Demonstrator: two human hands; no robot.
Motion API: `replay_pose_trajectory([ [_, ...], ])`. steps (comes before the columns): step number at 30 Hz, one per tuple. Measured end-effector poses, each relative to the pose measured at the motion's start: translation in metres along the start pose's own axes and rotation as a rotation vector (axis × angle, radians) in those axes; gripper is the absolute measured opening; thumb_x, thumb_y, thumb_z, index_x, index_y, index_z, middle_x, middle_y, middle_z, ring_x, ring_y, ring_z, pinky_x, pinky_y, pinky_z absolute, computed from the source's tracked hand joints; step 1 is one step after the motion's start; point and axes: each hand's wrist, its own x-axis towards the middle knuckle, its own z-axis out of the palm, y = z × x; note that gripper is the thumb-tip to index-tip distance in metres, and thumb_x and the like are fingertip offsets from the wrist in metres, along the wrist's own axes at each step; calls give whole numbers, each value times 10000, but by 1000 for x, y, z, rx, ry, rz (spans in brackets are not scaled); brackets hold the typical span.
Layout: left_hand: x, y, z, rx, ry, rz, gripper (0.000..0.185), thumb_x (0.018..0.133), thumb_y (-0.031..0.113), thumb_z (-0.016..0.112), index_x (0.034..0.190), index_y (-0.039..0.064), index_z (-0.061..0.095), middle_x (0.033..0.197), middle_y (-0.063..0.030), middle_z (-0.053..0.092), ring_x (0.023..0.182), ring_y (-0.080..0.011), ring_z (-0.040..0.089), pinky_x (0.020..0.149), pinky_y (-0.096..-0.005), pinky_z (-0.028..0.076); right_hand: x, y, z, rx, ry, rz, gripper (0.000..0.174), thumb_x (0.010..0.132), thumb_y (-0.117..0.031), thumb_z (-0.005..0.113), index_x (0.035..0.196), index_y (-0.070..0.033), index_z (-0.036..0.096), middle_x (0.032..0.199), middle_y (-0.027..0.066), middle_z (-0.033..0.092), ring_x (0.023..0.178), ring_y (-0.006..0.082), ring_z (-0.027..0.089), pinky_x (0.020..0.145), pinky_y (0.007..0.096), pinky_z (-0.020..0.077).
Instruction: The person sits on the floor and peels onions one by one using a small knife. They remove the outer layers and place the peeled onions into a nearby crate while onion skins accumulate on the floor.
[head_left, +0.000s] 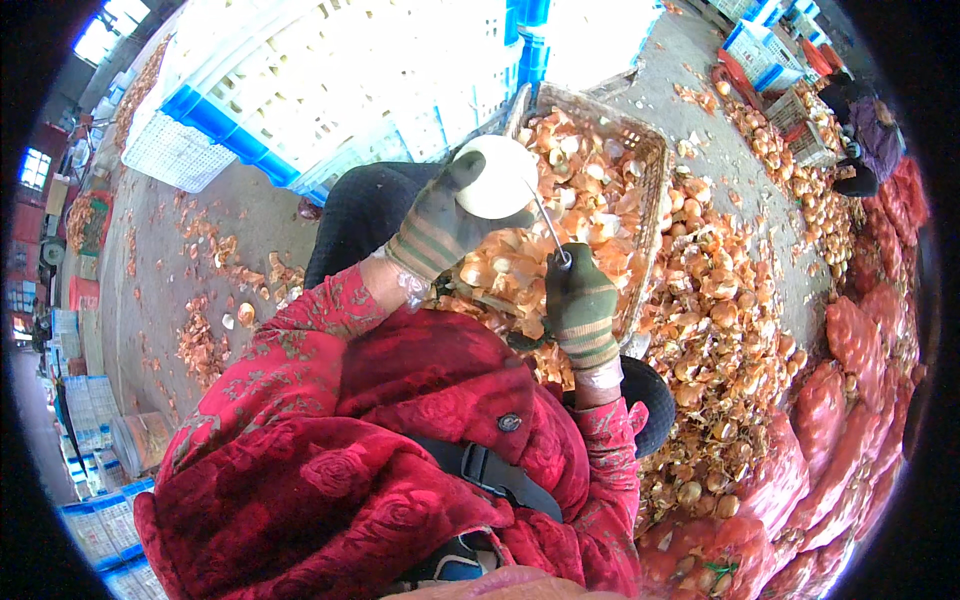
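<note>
A glove with green and tan stripes covers my left hand (435, 225), which grips a round, white peeled onion (495, 180) with the thumb over its upper left side. Strong light washes out the onion's surface. My right hand (581, 304), in a matching glove, is closed around a small knife (546, 217). The thin blade points up and left, its tip at the onion's right edge; most of the handle is hidden in the fist. Below both hands sits a plastic basket (654, 176) full of loose brown onion skins (592, 187).
Stacked white and blue crates (255, 154) stand ahead. Unpeeled onions (720, 307) and skins are heaped right of the basket, beside red mesh sacks (817, 405). Skin scraps (202, 337) litter the concrete floor at left. Another person (874, 139) is at the far right.
</note>
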Motion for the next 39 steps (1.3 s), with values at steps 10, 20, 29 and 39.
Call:
replay_pose_trajectory([
  [10,0,16,-1,229,-11,121,661,736,345,703,1255,15,461,1115,-136,582,1022,-256,606,863,-376,527,-4,-10,10,247,-107,107,162,881,-163,624,906,-51,509,643,160,580,591,322,619,507,398,450],
  [20,0,13,-2,421,74,36,547,788,359,661,1186,10,524,1013,-149,634,877,-273,667,659,-400,608,3,8,-2,-140,-80,-26,142,842,-136,623,854,-69,498,692,140,598,594,352,605,492,408,444],
  [29,-11,1,13,-325,132,-456,575,835,504,600,1129,13,552,1016,-166,630,844,-336,637,493,-340,558,19,29,-6,-601,103,-117,114,834,-172,595,843,-101,507,670,81,577,551,277,614,451,391,463],
  [39,-20,1,30,-258,-143,-324,772,770,573,606,1218,-45,491,1027,-275,615,820,-387,669,498,-458,601,9,13,-20,39,314,4,104,859,-127,654,914,-61,597,652,149,594,560,315,612,491,346,461],
])
